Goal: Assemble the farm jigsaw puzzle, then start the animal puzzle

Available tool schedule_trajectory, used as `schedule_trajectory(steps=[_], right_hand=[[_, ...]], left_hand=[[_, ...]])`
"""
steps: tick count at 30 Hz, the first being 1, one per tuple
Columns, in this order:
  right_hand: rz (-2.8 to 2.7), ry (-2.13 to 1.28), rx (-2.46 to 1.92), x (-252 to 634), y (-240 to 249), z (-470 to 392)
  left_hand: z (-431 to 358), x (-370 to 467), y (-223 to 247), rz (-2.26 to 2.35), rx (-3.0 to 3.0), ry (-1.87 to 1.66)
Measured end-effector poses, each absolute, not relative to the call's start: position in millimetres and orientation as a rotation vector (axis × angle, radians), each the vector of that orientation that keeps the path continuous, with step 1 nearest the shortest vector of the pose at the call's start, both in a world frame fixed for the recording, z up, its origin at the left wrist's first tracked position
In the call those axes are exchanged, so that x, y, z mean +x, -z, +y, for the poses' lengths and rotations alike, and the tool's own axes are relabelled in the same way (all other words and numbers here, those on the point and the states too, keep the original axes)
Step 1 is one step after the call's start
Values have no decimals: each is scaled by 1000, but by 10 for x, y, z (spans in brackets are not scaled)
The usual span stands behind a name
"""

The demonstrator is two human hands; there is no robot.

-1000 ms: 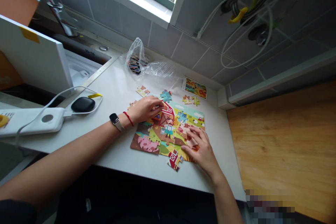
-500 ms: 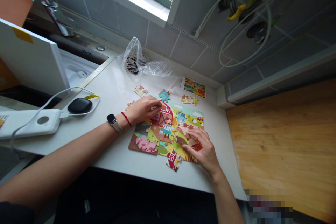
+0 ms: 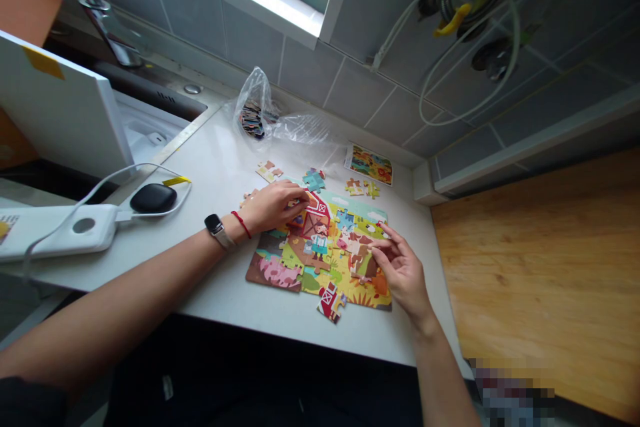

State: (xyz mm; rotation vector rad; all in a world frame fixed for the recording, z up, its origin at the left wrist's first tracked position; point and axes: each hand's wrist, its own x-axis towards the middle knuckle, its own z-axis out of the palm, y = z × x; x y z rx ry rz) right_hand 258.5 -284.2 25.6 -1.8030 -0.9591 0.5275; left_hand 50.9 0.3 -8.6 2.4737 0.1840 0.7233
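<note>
item: farm-scene jigsaw puzzle [image 3: 321,243], partly assembled, centre of frame, flat on a white countertop [image 3: 220,300]; barn, farmer, cow and pig visible.

item: right hand [image 3: 395,260], right of centre. thumb and fingertips pinched on the right edge of a brown-and-green puzzle piece [image 3: 363,261], which lies skewed over the cow area.

change noted: half a second ago this hand covers the puzzle's lower right; now it stands further right, the piece has shifted rightward with it, and the yellow lower-right corner is exposed. judged meaning: the piece is being tried for place and is not yet seated (its edges do not line up with the print beneath).

item: left hand [image 3: 285,205], above centre, unchanged over the barn's left side; fingers curled and bunched, whether around a piece cannot be told.

item: red barn piece [image 3: 330,302], skewed at the puzzle's lower edge.

item: loose pieces above the puzzle: one teal [image 3: 314,179], one cream-and-brown [image 3: 269,171], a pair [image 3: 354,187] towards the right.

item: printed picture card [image 3: 370,164], upper right of the puzzle.

item: clear plastic bag [image 3: 300,127], upper centre, with dark-edged pieces inside.
</note>
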Motion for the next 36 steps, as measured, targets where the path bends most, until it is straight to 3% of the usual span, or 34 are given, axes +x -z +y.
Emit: schedule_trajectory(steps=[10, 26, 36], right_hand=[[-1266, -876, -1739, 2406, -366, -2476], [-854, -699, -1758, 2399, -259, -2504], [-963, -749, -1857, 2394, -150, -2618]], left_hand=[[4, 510, 82, 183, 2473, -731], [-10, 512, 68, 172, 2466, -734], [-4, 511, 80, 162, 2464, -728]])
